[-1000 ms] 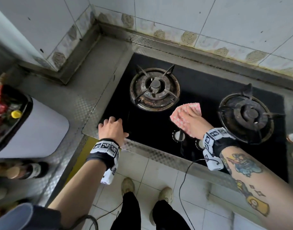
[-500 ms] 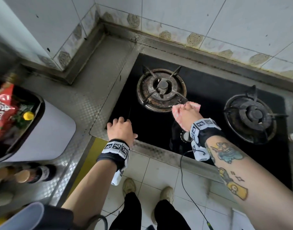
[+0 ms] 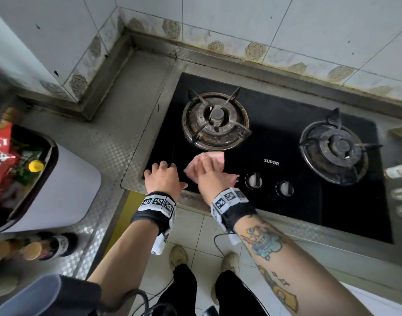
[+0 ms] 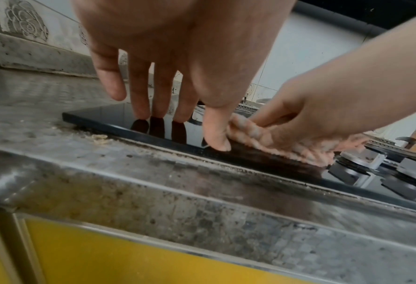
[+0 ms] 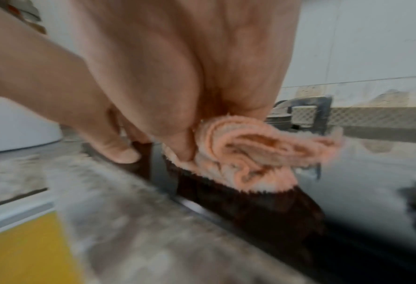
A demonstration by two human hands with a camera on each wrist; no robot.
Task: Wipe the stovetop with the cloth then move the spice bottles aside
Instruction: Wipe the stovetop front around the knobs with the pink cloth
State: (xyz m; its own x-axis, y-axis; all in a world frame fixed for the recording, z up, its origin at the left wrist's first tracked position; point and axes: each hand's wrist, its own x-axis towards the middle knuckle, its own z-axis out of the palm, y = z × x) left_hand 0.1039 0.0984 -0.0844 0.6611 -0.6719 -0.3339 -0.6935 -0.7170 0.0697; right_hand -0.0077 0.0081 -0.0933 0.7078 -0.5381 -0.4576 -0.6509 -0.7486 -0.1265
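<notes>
Since the frame half a second before, we had slid our right hand [image 3: 210, 176] and the pink cloth [image 3: 212, 158] leftward across the black stovetop [image 3: 275, 137], from just below the left burner [image 3: 216, 120] to the front left corner, right beside our left hand [image 3: 163, 179], which had kept its place. The right hand pressed the bunched cloth [image 5: 248, 153] flat against the glass, palm down, its fingers extended over the folds (the right wrist view was blurred, so the grip itself stayed unclear). The left hand [image 4: 177, 57] was spread, fingers nearly straight, its fingertips [image 4: 141, 113] and thumb touching the glass near the edge and holding nothing; the thumb sat just beside the cloth [image 4: 270, 140]. Spice bottles [image 3: 42, 247] lay on the steel counter [image 3: 118, 142] at far left, well apart from both hands.
</notes>
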